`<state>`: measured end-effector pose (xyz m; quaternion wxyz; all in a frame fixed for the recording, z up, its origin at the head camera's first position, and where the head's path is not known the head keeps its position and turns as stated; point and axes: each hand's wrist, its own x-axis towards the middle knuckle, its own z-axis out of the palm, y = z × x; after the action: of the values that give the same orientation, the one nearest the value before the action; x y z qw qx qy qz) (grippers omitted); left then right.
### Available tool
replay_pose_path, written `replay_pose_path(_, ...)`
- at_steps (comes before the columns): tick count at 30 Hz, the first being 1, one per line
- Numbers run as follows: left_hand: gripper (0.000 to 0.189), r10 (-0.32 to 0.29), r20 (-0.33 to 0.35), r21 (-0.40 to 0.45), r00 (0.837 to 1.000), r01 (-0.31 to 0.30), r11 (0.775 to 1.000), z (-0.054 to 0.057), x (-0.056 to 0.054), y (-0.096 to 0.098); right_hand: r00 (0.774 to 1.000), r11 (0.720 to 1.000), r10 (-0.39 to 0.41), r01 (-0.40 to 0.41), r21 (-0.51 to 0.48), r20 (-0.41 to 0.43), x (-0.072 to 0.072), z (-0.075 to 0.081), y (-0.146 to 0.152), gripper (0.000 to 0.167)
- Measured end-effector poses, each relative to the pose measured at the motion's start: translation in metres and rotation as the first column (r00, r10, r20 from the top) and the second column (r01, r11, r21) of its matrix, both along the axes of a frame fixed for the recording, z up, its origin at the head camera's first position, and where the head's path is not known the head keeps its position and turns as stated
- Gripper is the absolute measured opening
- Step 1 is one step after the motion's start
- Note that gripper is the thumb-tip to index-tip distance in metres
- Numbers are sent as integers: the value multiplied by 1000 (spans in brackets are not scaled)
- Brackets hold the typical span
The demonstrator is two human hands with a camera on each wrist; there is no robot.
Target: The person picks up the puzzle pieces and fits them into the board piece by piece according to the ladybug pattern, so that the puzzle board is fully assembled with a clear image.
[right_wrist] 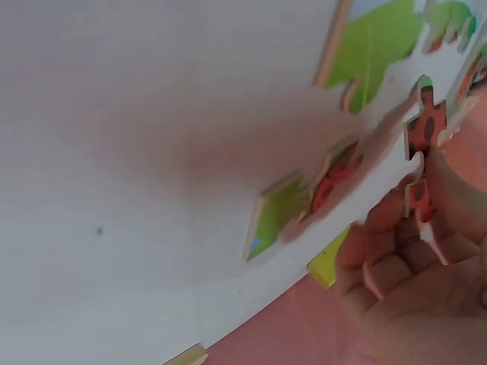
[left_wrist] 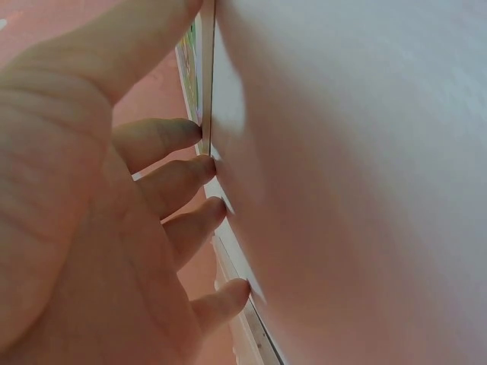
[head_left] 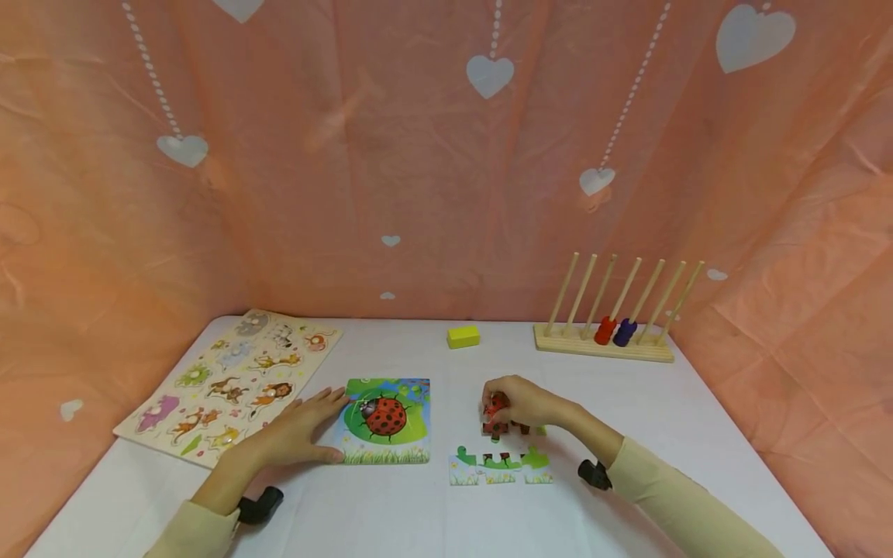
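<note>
My right hand (head_left: pixel 519 399) pinches a red, black-spotted puzzle piece (head_left: pixel 497 404) between thumb and fingers, right of the ladybug picture board. In the right wrist view red spotted parts show above and below the thumb, one a jigsaw piece (right_wrist: pixel 426 125); whether they are one piece I cannot tell. Other pieces lie partly behind this hand. A row of green and white grass pieces (head_left: pixel 500 469) lies in front of it. With fingers spread, my left hand (head_left: pixel 300 430) rests at the left edge of the ladybug board (head_left: pixel 387 453).
At the left lies a wooden animal peg board (head_left: pixel 233 387), its near corner by my left forearm. A yellow block (head_left: pixel 463 337) sits at the back middle. A wooden peg rack (head_left: pixel 603 346) with red and purple beads stands at the back right, before the hanging pink cloth (head_left: pixel 432 155).
</note>
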<state>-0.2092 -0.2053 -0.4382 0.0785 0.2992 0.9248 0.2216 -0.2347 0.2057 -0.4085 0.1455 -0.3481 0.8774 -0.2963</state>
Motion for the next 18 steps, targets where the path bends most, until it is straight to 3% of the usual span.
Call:
replay_pose_path(7,96,2,-1,3,1000,-2,1000,2,0,0,999,992,34,-33,-118,10,-14,2,-6,15)
replay_pose_path(18,96,9,5,1,1000,-9,1000,1,1,0,1000,987,17,-14,-163,16,-25,7,-51,23)
